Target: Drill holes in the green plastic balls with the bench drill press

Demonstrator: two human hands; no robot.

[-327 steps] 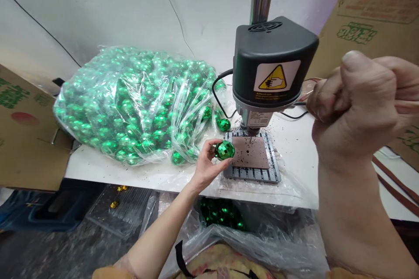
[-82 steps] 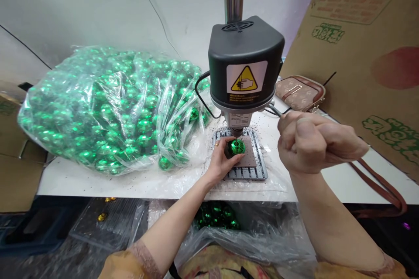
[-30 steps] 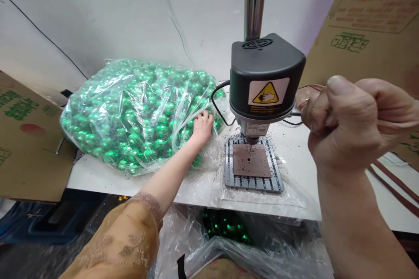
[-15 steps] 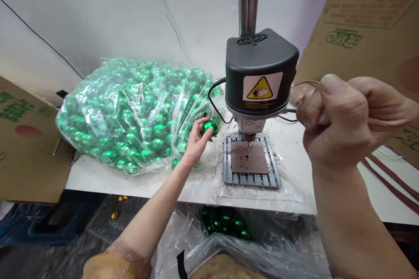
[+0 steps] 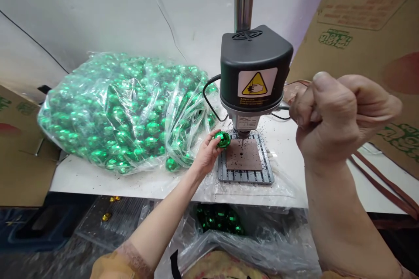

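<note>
Between the fingertips of my left hand point(image 5: 209, 150) is a shiny green faceted ball point(image 5: 223, 139), held at the left edge of the drill press base point(image 5: 240, 177). A brown square board point(image 5: 248, 157) with a dark hole lies on that base, under the drill bit point(image 5: 242, 141). My right hand point(image 5: 337, 117) is closed in a fist at the right of the black drill press head point(image 5: 255, 63). It grips the drill press lever point(image 5: 282, 108), most of which the fist hides.
A big clear bag of green balls point(image 5: 124, 113) fills the table's left side; one loose ball point(image 5: 171, 164) sits by its mouth. Below the table edge, an open plastic bag point(image 5: 262, 237) holds more green balls. Cardboard boxes point(image 5: 360, 22) flank the table. Dark shavings surround the base.
My left hand has carried the green ball right, from beside the bag's mouth to the drill press base. My right fist stays at the lever. The view has shifted slightly.
</note>
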